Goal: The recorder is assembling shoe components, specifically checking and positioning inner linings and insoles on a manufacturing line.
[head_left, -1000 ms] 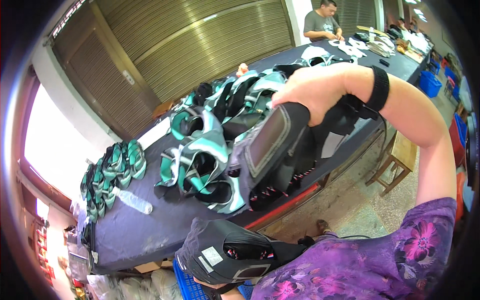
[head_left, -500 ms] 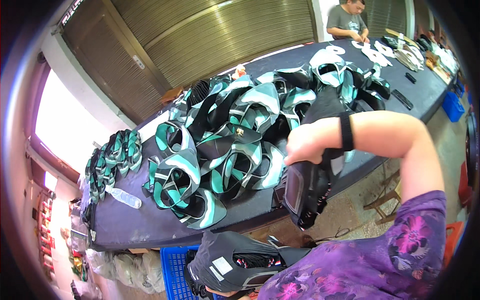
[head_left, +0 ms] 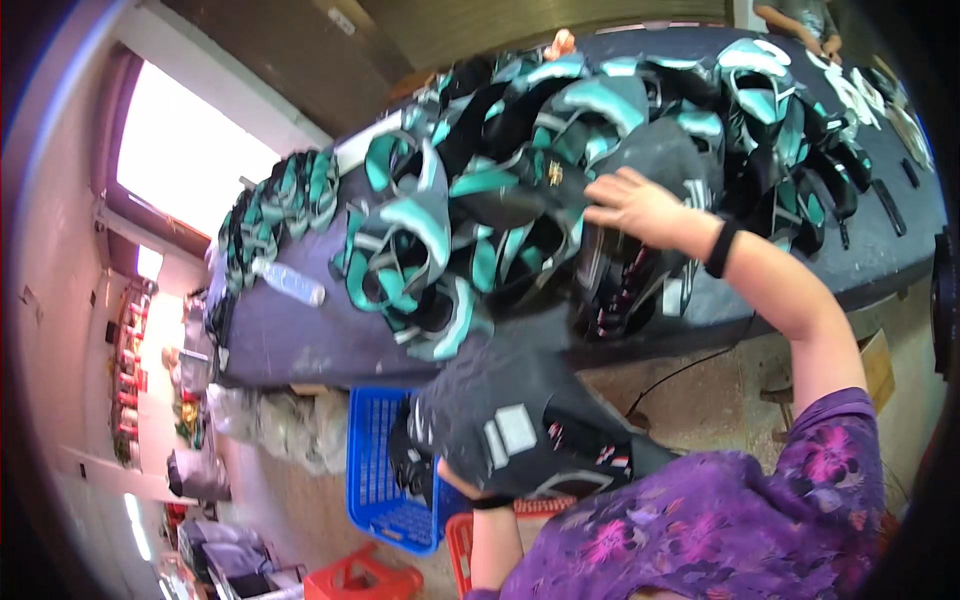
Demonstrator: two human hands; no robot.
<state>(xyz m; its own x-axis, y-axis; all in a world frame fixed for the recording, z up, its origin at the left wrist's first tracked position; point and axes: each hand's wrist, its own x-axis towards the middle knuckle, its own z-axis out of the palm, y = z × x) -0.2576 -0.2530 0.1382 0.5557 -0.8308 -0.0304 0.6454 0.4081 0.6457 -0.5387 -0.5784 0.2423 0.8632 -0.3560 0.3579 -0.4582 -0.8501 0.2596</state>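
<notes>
My left hand [head_left: 463, 482], low in the view, grips the edge of a stack of black shoe uppers [head_left: 545, 395]. White label patches show on the stack, and most of the fingers are hidden under it. My right hand [head_left: 645, 210] is open, fingers stretched out, over a second bundle of black shoe uppers [head_left: 625, 285] at the table's near edge. Whether the palm touches that bundle I cannot tell. Close behind and to the left lies a big heap of teal, grey and black shoe uppers [head_left: 415, 225].
The dark table [head_left: 290, 340] carries a clear plastic bottle [head_left: 290, 282] and another row of teal uppers [head_left: 280, 205] at left. Below stand a blue basket [head_left: 375, 505] and a red stool [head_left: 362, 578]. Across the table, a person's hands [head_left: 823, 46] are near white pieces [head_left: 855, 97].
The view has swung down and left. My right hand has let go of the black bundle, which now rests at the table edge. The stack in my left hand has come up into fuller view.
</notes>
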